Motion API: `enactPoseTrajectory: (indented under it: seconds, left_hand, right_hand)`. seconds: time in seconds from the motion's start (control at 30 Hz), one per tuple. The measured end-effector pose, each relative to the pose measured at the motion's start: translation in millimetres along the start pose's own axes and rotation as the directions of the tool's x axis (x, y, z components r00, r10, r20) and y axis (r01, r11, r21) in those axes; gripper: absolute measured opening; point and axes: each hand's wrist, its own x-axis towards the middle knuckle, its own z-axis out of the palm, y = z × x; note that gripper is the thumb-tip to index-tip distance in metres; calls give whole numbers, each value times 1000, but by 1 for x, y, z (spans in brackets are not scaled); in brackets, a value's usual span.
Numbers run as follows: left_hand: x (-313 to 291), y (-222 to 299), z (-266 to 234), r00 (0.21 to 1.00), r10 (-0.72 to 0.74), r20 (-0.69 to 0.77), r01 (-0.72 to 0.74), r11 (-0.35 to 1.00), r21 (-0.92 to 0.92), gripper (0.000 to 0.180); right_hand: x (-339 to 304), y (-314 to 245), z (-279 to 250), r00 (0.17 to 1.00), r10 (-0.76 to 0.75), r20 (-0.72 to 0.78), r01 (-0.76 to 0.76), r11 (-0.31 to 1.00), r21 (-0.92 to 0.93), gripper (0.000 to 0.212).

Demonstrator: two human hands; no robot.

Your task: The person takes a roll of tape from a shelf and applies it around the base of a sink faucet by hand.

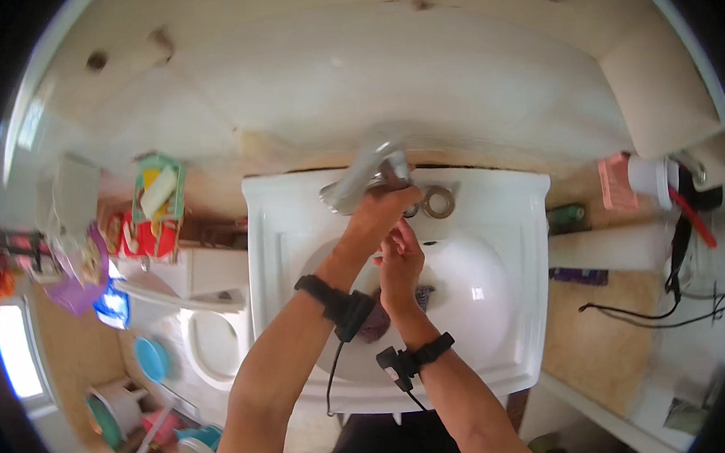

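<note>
A chrome faucet (360,181), blurred by motion, is tilted at the back rim of the white sink (519,218). My left hand (384,207) is closed around its lower part, hiding much of the base. Just below, my right hand (401,261) has its fingers curled upward close to the faucet's underside; whatever they pinch is hidden. A round metal ring (438,202) lies on the sink's back ledge, right of my left hand. In the basin, partly behind my right wrist, is a dark purple cloth (373,324).
Left of the sink are a green basket (174,205) with toiletries, a toilet (214,341) and a blue basin (151,359). To the right are a pink container (617,182), a green bottle (566,217) and black cables (630,317). A wall rises behind the sink.
</note>
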Motion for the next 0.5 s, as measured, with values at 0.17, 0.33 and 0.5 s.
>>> enactPoseTrajectory:
  seconds: [0.17, 0.33, 0.5]
  left_hand:
    - [-6, -8, -1, 976, 219, 4, -218, 971, -94, 31]
    - [0, -24, -5, 952, 307, -16, -307, 950, -61, 29]
    - [7, -23, 2, 939, 326, -109, -326, 945, 9, 33]
  right_hand:
    - [-2, 6, -18, 961, -206, 187, 275, 797, -538, 15]
    - [-1, 9, -48, 840, -267, 473, 535, 258, -805, 53]
    - [15, -1, -68, 801, -289, 524, 571, 110, -813, 61]
